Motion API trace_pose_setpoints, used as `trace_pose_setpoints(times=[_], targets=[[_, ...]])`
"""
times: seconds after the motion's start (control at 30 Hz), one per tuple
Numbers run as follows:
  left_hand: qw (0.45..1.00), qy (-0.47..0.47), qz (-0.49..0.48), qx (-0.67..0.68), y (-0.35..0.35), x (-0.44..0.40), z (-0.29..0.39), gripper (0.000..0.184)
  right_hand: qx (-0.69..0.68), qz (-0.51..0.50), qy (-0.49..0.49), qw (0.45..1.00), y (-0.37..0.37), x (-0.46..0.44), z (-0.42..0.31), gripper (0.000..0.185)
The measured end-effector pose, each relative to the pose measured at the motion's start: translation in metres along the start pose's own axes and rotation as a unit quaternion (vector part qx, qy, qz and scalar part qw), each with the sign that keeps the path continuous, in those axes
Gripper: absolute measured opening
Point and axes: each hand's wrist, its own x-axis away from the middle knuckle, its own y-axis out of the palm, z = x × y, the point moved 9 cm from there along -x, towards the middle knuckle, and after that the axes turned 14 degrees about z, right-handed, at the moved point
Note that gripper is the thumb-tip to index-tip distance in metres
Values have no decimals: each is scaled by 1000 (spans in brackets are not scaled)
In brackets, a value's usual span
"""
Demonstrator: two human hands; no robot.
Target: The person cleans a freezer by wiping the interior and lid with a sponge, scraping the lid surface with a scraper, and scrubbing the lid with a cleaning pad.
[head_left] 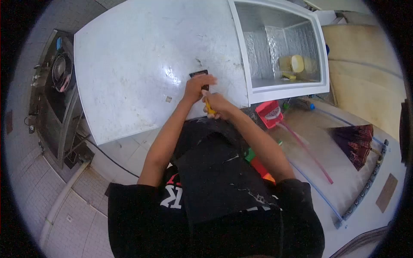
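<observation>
Near the front edge of the white tabletop [142, 56], my left hand [198, 87] lies over a small dark flat object [199, 73], holding it against the surface. Its upper edge shows beyond my fingers. My right hand [217, 105] is closed around a yellow-handled tool [210, 106], just in front of my left hand and touching or almost touching it. The tool's tip is too small to make out. A small beige scrap [168, 99] lies on the tabletop to the left of my hands.
To the right stands a white-framed glass-topped case [284, 47] with a yellow container [297, 63] inside. A red dustpan [270, 114] and a folded dark umbrella [355, 144] are at the lower right. A sink area with a pan [61, 68] is at far left.
</observation>
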Motion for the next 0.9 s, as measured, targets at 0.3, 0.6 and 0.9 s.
trace_pose_setpoints(times=[0.3,0.6,0.9], targets=[[999,-30,20,-8,1,-5,-14,25,40,0,30,999,2,-8,-5,43],[994,78,-49,-61,34,-179,-75,49,-53,25,-156,986,-44,-94,-171,39],[972,23,59,-226,0,-262,-106,75,17,-17,-153,988,-70,-161,-312,37]])
